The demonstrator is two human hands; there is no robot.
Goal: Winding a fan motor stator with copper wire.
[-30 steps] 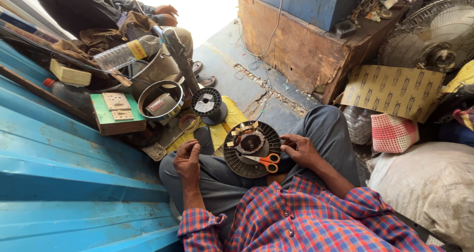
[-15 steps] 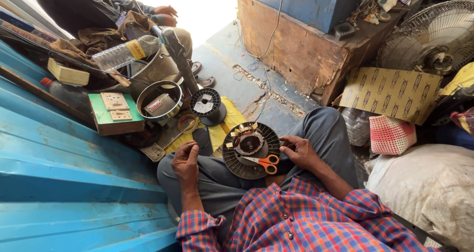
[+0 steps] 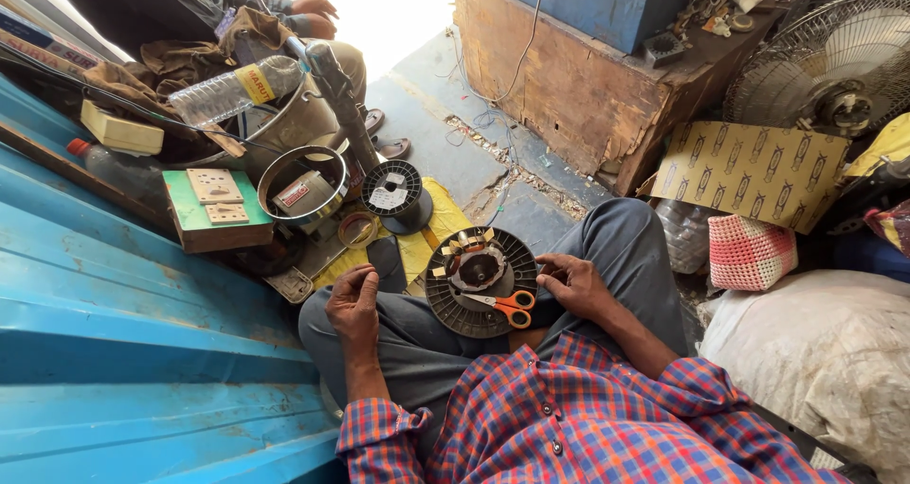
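Observation:
A black ribbed round disc (image 3: 453, 306) lies on my lap, carrying a motor stator with paper-wrapped coils (image 3: 479, 264) and orange-handled scissors (image 3: 507, 304). My right hand (image 3: 573, 283) rests at the disc's right rim, fingers curled against it. My left hand (image 3: 353, 304) hovers over my left knee to the left of the disc, with its fingertips pinched together; whether a thin wire runs between them is too fine to see. A black spool of wire (image 3: 392, 192) stands on a yellow sheet (image 3: 445, 220) just beyond my knees.
A blue corrugated metal sheet (image 3: 123, 351) fills the left. Beyond it are a round metal tin (image 3: 301, 185), a green switch board (image 3: 213, 209) and a plastic bottle (image 3: 232, 88). A wooden crate (image 3: 569, 95), a fan (image 3: 839, 62) and a white sack (image 3: 815, 351) crowd the right. Another person sits at the top left.

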